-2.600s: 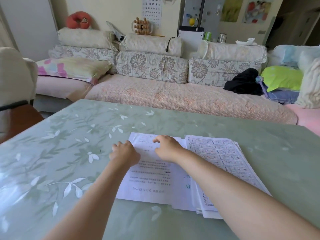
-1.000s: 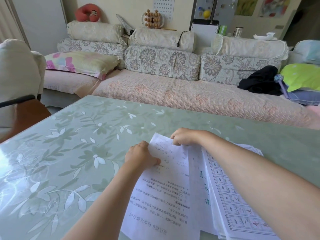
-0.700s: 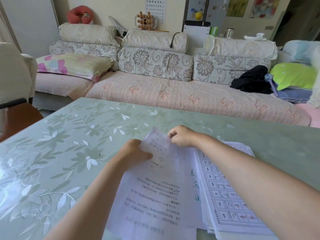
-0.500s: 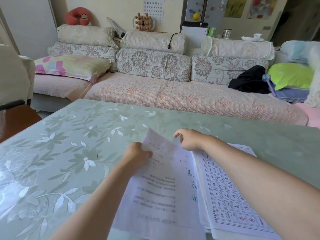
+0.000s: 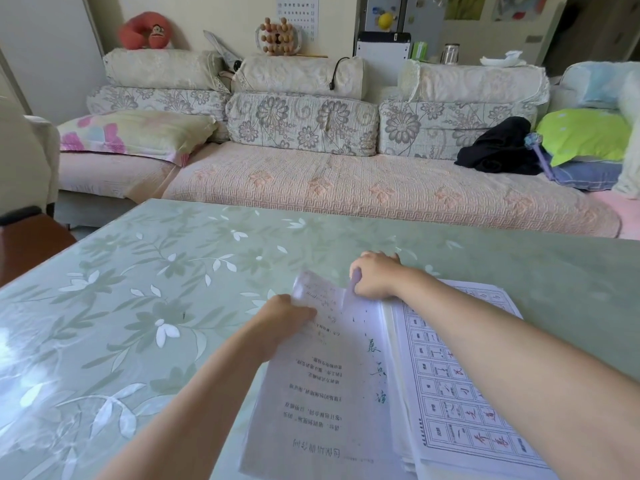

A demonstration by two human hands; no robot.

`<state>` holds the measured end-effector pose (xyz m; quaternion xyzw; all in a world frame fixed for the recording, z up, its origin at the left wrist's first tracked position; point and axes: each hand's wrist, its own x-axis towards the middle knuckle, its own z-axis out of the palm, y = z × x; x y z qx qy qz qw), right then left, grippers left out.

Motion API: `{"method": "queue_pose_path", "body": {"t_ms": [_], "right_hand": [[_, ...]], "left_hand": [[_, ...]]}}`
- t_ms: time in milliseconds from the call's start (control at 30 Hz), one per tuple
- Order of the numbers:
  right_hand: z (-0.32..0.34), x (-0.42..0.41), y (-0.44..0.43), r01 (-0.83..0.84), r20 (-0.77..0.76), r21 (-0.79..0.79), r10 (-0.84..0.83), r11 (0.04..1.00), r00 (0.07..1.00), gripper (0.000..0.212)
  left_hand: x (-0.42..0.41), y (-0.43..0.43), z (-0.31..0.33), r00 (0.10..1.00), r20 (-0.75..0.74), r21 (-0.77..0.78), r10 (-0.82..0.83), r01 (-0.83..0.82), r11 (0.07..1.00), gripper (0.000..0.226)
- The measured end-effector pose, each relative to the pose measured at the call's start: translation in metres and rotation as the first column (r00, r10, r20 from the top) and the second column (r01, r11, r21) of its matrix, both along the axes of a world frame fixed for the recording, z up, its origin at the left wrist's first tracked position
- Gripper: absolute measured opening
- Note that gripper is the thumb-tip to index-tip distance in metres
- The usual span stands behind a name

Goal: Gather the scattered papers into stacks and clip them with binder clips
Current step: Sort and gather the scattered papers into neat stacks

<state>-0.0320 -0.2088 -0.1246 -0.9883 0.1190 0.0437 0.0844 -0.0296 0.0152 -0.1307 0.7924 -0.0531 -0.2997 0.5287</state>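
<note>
Two hands are working over the papers. The left hand (image 5: 282,320) is gripping the left edge of one printed sheet (image 5: 322,393), fingers curled narrowly round it, and is holding its far end curled up off the pile. The right hand (image 5: 375,275) is resting at the far end of the papers with its fingers curled under and its thumb touching the sheet's raised far edge; whether it is actually pinching any paper cannot be told. The printed sheet is lying with its long axis running away from the person, its far end leaning a little left, its text upside down to the wearer with the heading at the near end. Just beside it on the right, one stack of papers (image 5: 398,427) is lying along the same direction, partly under the sheet, with a gridded character-practice sheet (image 5: 450,393) showing on top beneath the right forearm. Everything is sitting at the near right of the green floral bench (image 5: 173,306). Beyond the bench one long sofa (image 5: 346,188) is carrying three flowered back cushions and a black garment (image 5: 498,150).
</note>
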Motion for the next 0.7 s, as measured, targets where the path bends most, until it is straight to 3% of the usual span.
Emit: {"method": "queue_pose_path", "body": {"t_ms": [133, 267, 467, 500, 600, 700], "right_hand": [[0.004, 0.003, 0.002, 0.025, 0.103, 0.200, -0.047, 0.979, 0.994, 0.017], [0.009, 0.005, 0.016, 0.017, 0.288, 0.386, -0.138, 0.922, 0.948, 0.020], [0.014, 0.011, 0.046, -0.008, 0.390, 0.462, -0.195, 0.887, 0.900, 0.018], [0.012, 0.010, 0.048, -0.020, 0.384, 0.443, -0.170, 0.896, 0.908, 0.023], [0.003, 0.002, 0.049, 0.019, 0.266, 0.335, -0.113, 0.942, 0.957, 0.076], [-0.006, -0.009, 0.047, 0.134, 0.155, 0.372, -0.204, 0.918, 0.967, 0.088]], "left_hand": [[0.003, -0.001, 0.000, 0.999, -0.015, -0.070, -0.030, 0.029, 0.997, 0.041], [-0.002, -0.003, 0.008, 0.996, -0.015, -0.008, -0.084, 0.084, 0.996, 0.056], [-0.009, -0.003, 0.009, 0.997, 0.019, -0.037, -0.070, 0.070, 0.997, 0.028], [-0.008, -0.003, 0.007, 0.998, 0.046, -0.020, -0.033, 0.034, 0.999, 0.029], [0.006, 0.003, 0.000, 0.982, 0.178, 0.048, 0.061, -0.071, 0.996, 0.031], [0.022, 0.027, 0.006, 0.926, 0.336, 0.115, 0.171, -0.220, 0.969, 0.030]]}}
